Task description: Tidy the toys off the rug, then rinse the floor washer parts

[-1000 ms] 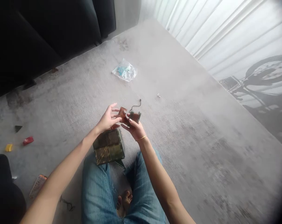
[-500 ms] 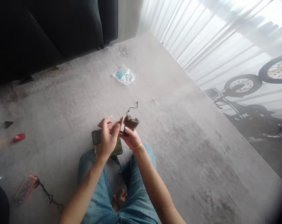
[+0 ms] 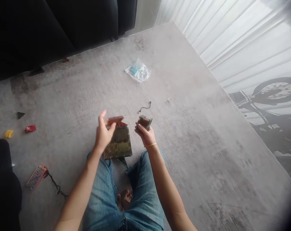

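My left hand [image 3: 103, 132] is closed at the thumb on a flat reddish-brown magnetic tile [image 3: 114, 120], slightly blurred. My right hand [image 3: 145, 134] grips a small bundle of translucent brown and green tiles [image 3: 145, 122], thumb on top. Below and between the hands, a square panel of joined dark green and olive tiles [image 3: 124, 147] lies near my knees, partly covered by the left hand. An orange-brown triangular piece [image 3: 122, 124] shows at its far edge, and a dark green pointed piece [image 3: 122, 163] at its near edge.
A short black cable [image 3: 145, 107], a small white piece [image 3: 169, 100] and a clear plastic bag [image 3: 138, 71] lie on the grey carpet ahead. Leftward are a dark triangle [image 3: 20, 115], red packet [image 3: 30, 129], yellow piece [image 3: 8, 133] and orange keyboard-like device [image 3: 36, 177]. A black sofa [image 3: 87, 22] stands behind.
My hands have moved apart: the left now holds a separate reddish-brown tile, while the right keeps the bundle. More of the square panel shows between them. The view has shifted.
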The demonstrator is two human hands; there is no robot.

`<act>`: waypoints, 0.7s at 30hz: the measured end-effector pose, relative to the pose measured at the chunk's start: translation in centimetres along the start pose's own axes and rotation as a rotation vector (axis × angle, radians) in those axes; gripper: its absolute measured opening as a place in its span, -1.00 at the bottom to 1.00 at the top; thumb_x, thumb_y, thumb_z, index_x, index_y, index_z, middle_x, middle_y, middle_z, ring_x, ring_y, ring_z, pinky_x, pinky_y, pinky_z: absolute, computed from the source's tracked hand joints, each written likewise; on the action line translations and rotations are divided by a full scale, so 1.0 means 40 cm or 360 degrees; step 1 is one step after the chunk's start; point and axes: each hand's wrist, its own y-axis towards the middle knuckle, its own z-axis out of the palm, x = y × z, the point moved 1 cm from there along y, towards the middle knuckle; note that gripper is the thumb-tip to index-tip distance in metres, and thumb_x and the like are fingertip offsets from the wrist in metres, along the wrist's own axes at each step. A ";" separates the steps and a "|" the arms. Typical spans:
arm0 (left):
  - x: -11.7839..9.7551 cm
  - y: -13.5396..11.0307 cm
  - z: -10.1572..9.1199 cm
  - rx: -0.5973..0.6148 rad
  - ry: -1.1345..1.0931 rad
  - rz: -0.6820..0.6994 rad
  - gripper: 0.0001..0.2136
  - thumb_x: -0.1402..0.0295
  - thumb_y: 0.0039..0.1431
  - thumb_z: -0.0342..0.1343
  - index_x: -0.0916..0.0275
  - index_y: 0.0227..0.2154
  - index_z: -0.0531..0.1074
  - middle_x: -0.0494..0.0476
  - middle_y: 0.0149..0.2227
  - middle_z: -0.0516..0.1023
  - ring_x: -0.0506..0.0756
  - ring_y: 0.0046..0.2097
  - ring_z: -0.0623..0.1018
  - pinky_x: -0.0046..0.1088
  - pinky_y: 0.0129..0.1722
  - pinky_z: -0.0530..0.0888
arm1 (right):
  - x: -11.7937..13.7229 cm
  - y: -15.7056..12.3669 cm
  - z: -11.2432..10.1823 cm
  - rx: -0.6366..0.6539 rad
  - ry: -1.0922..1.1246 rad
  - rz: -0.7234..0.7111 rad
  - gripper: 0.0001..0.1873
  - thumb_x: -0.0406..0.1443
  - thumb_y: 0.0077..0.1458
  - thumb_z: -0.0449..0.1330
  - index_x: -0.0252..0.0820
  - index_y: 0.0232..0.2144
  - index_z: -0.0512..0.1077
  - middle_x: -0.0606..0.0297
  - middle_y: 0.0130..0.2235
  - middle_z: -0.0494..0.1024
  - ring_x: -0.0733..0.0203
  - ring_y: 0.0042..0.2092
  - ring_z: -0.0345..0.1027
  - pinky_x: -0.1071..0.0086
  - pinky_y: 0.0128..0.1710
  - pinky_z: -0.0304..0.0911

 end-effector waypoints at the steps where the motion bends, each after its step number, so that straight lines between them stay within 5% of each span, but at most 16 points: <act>1: 0.025 0.040 -0.026 0.0009 0.0040 -0.0022 -0.30 0.35 0.14 0.21 0.15 0.30 0.02 0.20 -0.13 0.59 0.15 -0.12 0.61 -0.22 0.01 0.52 | -0.004 0.015 -0.010 -0.0016 -0.0019 -0.0006 -0.46 -0.18 -0.27 0.48 -0.14 -0.15 0.51 0.30 -0.26 0.58 0.28 -0.30 0.44 0.35 -0.21 0.44; 5: 0.115 0.181 -0.089 0.0207 0.0234 -0.0103 -0.18 0.41 0.06 0.24 0.13 0.32 -0.08 0.24 0.01 0.49 0.04 -0.27 0.59 -0.35 -0.16 0.54 | -0.029 0.058 -0.042 -0.0055 -0.0146 -0.0017 -0.46 -0.16 -0.25 0.46 -0.13 -0.15 0.52 0.34 -0.26 0.57 0.31 -0.29 0.43 0.35 -0.15 0.42; 10: 0.177 0.231 -0.068 0.0480 0.0500 -0.0175 -0.17 0.38 0.03 0.25 0.20 0.30 -0.08 0.17 -0.08 0.48 0.01 -0.33 0.57 -0.38 -0.21 0.51 | -0.067 0.092 -0.064 -0.0132 -0.0221 0.0044 -0.49 -0.15 -0.31 0.48 -0.22 -0.25 0.52 0.29 -0.29 0.57 0.27 -0.29 0.44 0.31 -0.14 0.42; 16: 0.217 0.220 -0.044 0.0305 0.0786 -0.0145 -0.29 0.32 0.05 0.28 0.21 0.22 0.07 0.10 -0.29 0.57 0.14 -0.22 0.59 -0.30 -0.12 0.47 | -0.115 0.175 -0.073 -0.0106 -0.0413 0.0111 -0.51 -0.15 -0.32 0.47 -0.23 -0.29 0.51 0.32 -0.36 0.56 0.30 -0.35 0.43 0.33 -0.21 0.41; 21: 0.244 0.247 -0.047 0.0200 0.0583 -0.0494 -0.23 0.27 -0.04 0.37 0.24 0.18 0.08 0.10 -0.31 0.60 0.10 -0.32 0.60 -0.32 -0.16 0.50 | -0.153 0.259 -0.065 0.0008 -0.0794 0.0157 -0.60 -0.22 -0.32 0.46 -0.25 -0.37 0.49 0.33 -0.46 0.54 0.31 -0.42 0.40 0.38 -0.33 0.38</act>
